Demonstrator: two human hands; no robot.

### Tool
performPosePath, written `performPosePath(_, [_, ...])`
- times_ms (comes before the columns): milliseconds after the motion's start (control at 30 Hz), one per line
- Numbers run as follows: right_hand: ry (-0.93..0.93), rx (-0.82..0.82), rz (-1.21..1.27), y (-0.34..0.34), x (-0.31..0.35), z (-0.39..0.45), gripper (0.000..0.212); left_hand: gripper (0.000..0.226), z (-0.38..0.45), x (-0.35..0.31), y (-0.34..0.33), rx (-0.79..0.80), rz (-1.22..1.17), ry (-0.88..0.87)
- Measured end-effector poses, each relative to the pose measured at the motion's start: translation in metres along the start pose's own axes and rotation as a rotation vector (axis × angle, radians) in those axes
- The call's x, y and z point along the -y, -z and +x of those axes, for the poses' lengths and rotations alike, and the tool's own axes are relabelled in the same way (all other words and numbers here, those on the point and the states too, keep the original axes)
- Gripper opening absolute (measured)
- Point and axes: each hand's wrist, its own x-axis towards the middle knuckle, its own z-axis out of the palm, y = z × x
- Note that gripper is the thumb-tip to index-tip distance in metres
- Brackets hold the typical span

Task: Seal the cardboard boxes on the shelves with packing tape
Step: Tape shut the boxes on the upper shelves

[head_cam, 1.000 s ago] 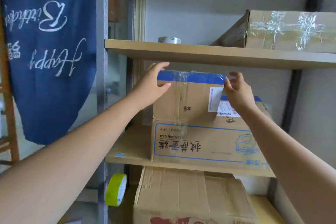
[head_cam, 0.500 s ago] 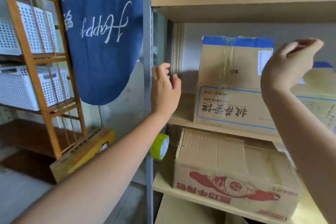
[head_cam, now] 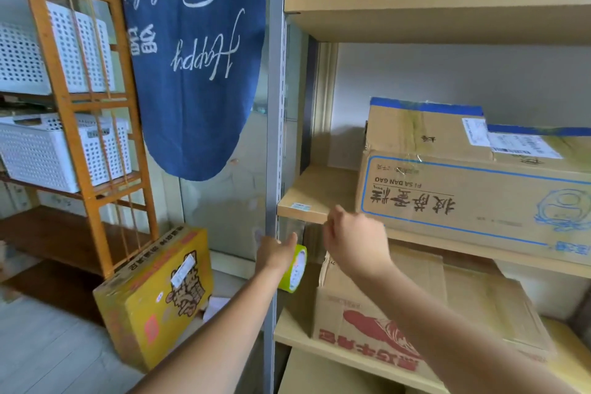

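Fetching the tape for the next seal, by the look of it: best to take the yellow-green tape roll by its rim with a firm curl of the fingers, find the free end, and only then move to a box. Hanging or standing at the left edge of the shelving, just under the middle shelf and beside the grey upright post, with what looks like a clear strip running up from it toward the shelf edge. Left hand stretched forward and low, fingers straight, tips touching the roll's near side; not yet curled round it. Right hand just right of the roll, knuckles up, fingers bent downward; whether pinching the clear strip or holding nothing cannot be told. Both forearms extended from the lower edge of view. Printed cardboard box on the middle shelf with one flap standing up, brown box on the shelf below beside the roll.
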Motion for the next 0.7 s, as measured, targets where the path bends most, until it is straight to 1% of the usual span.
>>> performPosePath(33, [-0.085, 0.134, 0.045, -0.011, 0.005, -0.004, 0.025, 0.091, -0.001, 0.003, 0.003, 0.029, -0.016, -0.011])
performPosePath(100, [-0.269, 0.355, 0.255, -0.027, 0.012, -0.005, 0.035, 0.046, -0.014, 0.001, 0.013, 0.093, -0.057, -0.069])
performPosePath(133, [-0.339, 0.443, 0.364, -0.034, 0.015, -0.003, 0.039, 0.031, -0.022, -0.001, 0.02, 0.129, -0.08, -0.087])
performPosePath(200, [-0.473, 0.562, 0.555, -0.047, 0.022, 0.009, 0.052, 0.019, -0.033, -0.004, 0.029, 0.167, -0.118, -0.103])
performPosePath(233, [-0.555, 0.593, 0.665, -0.052, 0.025, 0.015, 0.057, 0.016, -0.039, -0.008, 0.033, 0.175, -0.145, -0.097])
performPosePath(267, [-0.661, 0.636, 0.823, -0.058, 0.029, 0.02, 0.061, 0.016, -0.043, -0.013, 0.037, 0.175, -0.175, -0.08])
performPosePath(300, [-0.773, 0.644, 1.011, -0.063, 0.033, 0.024, 0.063, 0.016, -0.048, -0.018, 0.042, 0.174, -0.198, -0.056])
performPosePath(367, [-0.934, 0.637, 1.3, -0.07, 0.04, 0.035, 0.058, 0.018, -0.054, -0.03, 0.052, 0.156, -0.224, -0.015])
performPosePath(433, [-1.093, 0.585, 1.492, -0.068, 0.044, 0.046, 0.052, 0.021, -0.058, -0.041, 0.061, 0.134, -0.254, -0.023])
performPosePath(467, [-1.146, 0.564, 1.536, -0.061, 0.047, 0.05, 0.047, 0.023, -0.058, -0.046, 0.065, 0.126, -0.271, -0.037])
performPosePath(500, [-1.155, 0.561, 1.549, -0.055, 0.047, 0.054, 0.039, 0.024, -0.058, -0.051, 0.069, 0.12, -0.275, -0.046])
performPosePath(567, [-1.123, 0.544, 1.569, -0.043, 0.049, 0.058, 0.03, 0.024, -0.059, -0.057, 0.076, 0.092, -0.268, -0.056])
performPosePath(600, [-1.104, 0.541, 1.519, -0.037, 0.051, 0.059, 0.03, 0.025, -0.06, -0.059, 0.079, 0.076, -0.262, -0.056])
performPosePath(700, [-1.083, 0.62, 1.378, -0.03, 0.045, 0.06, 0.034, 0.029, -0.069, -0.061, 0.077, 0.083, -0.242, -0.053])
